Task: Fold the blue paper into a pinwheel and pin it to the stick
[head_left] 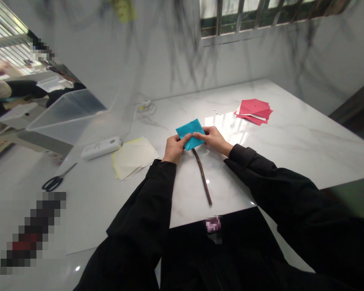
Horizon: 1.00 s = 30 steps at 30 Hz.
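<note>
A blue sheet of folded paper (pixel 188 130) is held up between both hands above the table. My left hand (pixel 173 148) is closed on its lower left side, thumb pressed on the front. On the right side, my right hand (pixel 215 138) pinches the same paper, and the two thumbs nearly meet at its middle. Most of the fingers are hidden behind the paper. Below it a thin brown stick (pixel 204 178) lies on the table, its far end partly covered by the paper.
Pale yellow papers (pixel 135 157) and a white power strip (pixel 101 148) lie to the left, with black scissors (pixel 56 182) nearer me. Red paper pieces (pixel 255 110) lie at the back right. A clear plastic bin (pixel 69 113) stands at the left. Part of another person (pixel 0 87) shows far left.
</note>
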Each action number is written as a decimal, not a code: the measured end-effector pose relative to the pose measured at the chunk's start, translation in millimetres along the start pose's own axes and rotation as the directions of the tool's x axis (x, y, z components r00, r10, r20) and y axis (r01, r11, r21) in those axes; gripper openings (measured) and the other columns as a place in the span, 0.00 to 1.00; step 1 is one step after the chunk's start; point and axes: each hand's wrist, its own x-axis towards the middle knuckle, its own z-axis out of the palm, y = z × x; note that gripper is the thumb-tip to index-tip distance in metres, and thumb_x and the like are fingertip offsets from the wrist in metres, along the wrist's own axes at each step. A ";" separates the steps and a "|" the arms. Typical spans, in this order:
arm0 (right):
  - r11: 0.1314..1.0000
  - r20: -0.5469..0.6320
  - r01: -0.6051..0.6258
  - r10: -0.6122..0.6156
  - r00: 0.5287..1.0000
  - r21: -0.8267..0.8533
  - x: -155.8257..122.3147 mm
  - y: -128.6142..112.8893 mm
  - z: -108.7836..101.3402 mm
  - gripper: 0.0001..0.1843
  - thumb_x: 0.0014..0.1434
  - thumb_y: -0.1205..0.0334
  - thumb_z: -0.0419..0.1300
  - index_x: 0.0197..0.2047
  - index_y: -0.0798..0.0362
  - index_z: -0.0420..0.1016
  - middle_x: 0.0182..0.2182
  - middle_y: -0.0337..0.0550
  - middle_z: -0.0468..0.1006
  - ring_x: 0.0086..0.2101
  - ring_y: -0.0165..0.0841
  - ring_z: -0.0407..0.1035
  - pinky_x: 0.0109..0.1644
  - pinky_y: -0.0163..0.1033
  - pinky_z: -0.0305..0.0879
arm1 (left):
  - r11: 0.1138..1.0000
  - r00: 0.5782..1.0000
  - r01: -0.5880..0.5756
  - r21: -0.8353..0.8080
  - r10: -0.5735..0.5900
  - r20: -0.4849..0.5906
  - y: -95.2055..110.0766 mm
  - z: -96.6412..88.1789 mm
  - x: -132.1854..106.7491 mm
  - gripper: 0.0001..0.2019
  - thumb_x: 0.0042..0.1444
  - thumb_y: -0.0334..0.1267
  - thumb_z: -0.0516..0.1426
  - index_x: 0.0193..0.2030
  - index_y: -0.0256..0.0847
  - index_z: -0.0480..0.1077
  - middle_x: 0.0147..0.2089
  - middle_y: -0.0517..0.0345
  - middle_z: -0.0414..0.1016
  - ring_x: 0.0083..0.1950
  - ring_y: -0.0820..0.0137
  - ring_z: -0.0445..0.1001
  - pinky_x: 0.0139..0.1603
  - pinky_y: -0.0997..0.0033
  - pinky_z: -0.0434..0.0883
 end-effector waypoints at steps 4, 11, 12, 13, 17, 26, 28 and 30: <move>0.999 -0.056 -0.005 0.008 0.998 0.045 2.4 -2.1 -4.3 0.33 0.53 0.30 0.72 0.37 0.55 0.79 0.30 0.41 0.78 0.32 0.32 0.71 0.35 0.36 0.69 | 0.997 0.999 -0.015 0.078 0.011 0.052 1.2 -2.2 -1.2 0.32 0.35 0.60 0.78 0.37 0.33 0.83 0.34 0.49 0.84 0.34 0.65 0.79 0.39 0.66 0.76; 0.999 -0.198 0.016 -0.006 0.980 0.049 10.1 -1.8 -15.4 0.38 0.50 0.22 0.68 0.31 0.53 0.76 0.24 0.36 0.67 0.27 0.29 0.63 0.29 0.34 0.62 | 0.993 0.985 0.009 0.117 -0.029 0.170 9.7 -3.8 -6.6 0.32 0.35 0.58 0.79 0.38 0.32 0.84 0.37 0.47 0.85 0.34 0.65 0.79 0.41 0.64 0.77; 0.998 -0.194 0.022 -0.011 0.981 0.057 10.2 -1.3 -15.6 0.38 0.50 0.22 0.69 0.32 0.53 0.76 0.24 0.36 0.67 0.27 0.29 0.63 0.29 0.34 0.62 | 0.993 0.984 0.012 0.115 -0.031 0.173 10.5 -3.8 -7.0 0.32 0.35 0.58 0.79 0.38 0.32 0.84 0.37 0.47 0.85 0.34 0.65 0.79 0.42 0.64 0.77; 0.997 -0.183 0.022 -0.009 0.983 0.070 10.0 -0.9 -15.5 0.38 0.50 0.22 0.69 0.32 0.54 0.76 0.24 0.36 0.68 0.28 0.29 0.64 0.29 0.34 0.63 | 0.993 0.985 0.013 0.115 -0.033 0.172 11.0 -3.8 -7.2 0.33 0.34 0.59 0.79 0.38 0.32 0.84 0.36 0.48 0.85 0.35 0.65 0.79 0.42 0.64 0.77; 0.995 -0.091 -0.033 0.042 0.995 0.096 6.0 -1.2 -13.7 0.35 0.51 0.26 0.71 0.31 0.54 0.75 0.25 0.36 0.71 0.28 0.29 0.66 0.31 0.34 0.65 | 0.993 0.990 0.010 0.116 -0.026 0.137 10.1 -4.0 -6.8 0.33 0.34 0.61 0.79 0.36 0.32 0.83 0.34 0.48 0.84 0.34 0.66 0.78 0.42 0.65 0.77; 0.997 0.105 -0.078 0.079 0.991 -0.007 1.2 -4.0 -8.4 0.28 0.54 0.37 0.74 0.36 0.58 0.83 0.29 0.43 0.82 0.30 0.31 0.72 0.33 0.35 0.66 | 0.998 0.998 -0.008 0.065 0.004 0.059 4.6 -4.3 -4.1 0.34 0.33 0.63 0.78 0.38 0.34 0.83 0.34 0.50 0.84 0.34 0.66 0.79 0.41 0.66 0.76; 0.997 0.096 -0.075 0.075 0.993 -0.007 2.5 -1.7 -8.6 0.28 0.53 0.38 0.74 0.36 0.58 0.83 0.29 0.43 0.82 0.29 0.31 0.72 0.33 0.35 0.66 | 0.996 0.999 -0.020 0.088 0.015 0.050 2.7 -3.9 -4.0 0.34 0.34 0.63 0.78 0.38 0.34 0.83 0.34 0.50 0.84 0.33 0.66 0.78 0.38 0.67 0.75; 0.996 0.075 -0.084 0.086 0.994 -0.029 3.8 0.5 -8.9 0.28 0.51 0.38 0.75 0.33 0.58 0.82 0.27 0.42 0.80 0.28 0.31 0.71 0.31 0.35 0.64 | 0.989 0.998 -0.044 0.141 0.037 0.051 1.2 -3.1 -4.1 0.34 0.35 0.66 0.77 0.36 0.34 0.83 0.33 0.51 0.83 0.31 0.67 0.76 0.34 0.69 0.73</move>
